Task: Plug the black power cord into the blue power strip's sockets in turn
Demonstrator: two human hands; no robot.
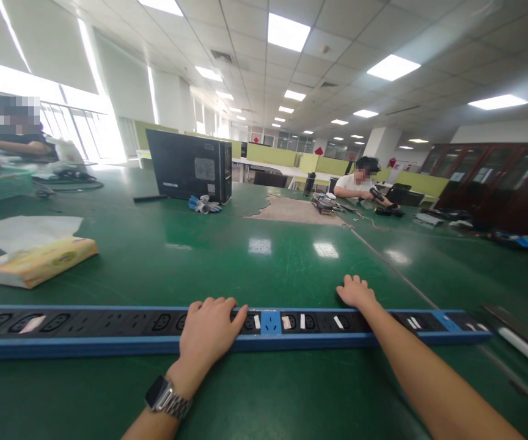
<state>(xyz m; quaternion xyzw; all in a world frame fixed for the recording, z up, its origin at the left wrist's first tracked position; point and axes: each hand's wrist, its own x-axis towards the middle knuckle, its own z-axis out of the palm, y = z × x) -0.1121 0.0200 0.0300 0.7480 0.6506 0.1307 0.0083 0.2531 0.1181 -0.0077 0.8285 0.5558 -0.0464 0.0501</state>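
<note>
A long blue and black power strip [271, 322] lies across the green table in front of me, with several sockets and small white stickers on its top. My left hand [213, 327], with a watch on the wrist, rests over the strip left of its blue socket, fingers curled over the far edge. Beyond the strip, right of the blue socket, my right hand [355, 291] is near the table top with its fingers bent; the forearm passes over the strip. What the right fingers hold, if anything, is hidden.
A yellow tissue pack [57, 256] lies at the left. Farther back stand a black computer case [190, 165] and gloves [205, 204]. A person [360, 183] sits across the table, another [11, 134] at far left. A dark object with a white bar [527, 348] lies at right.
</note>
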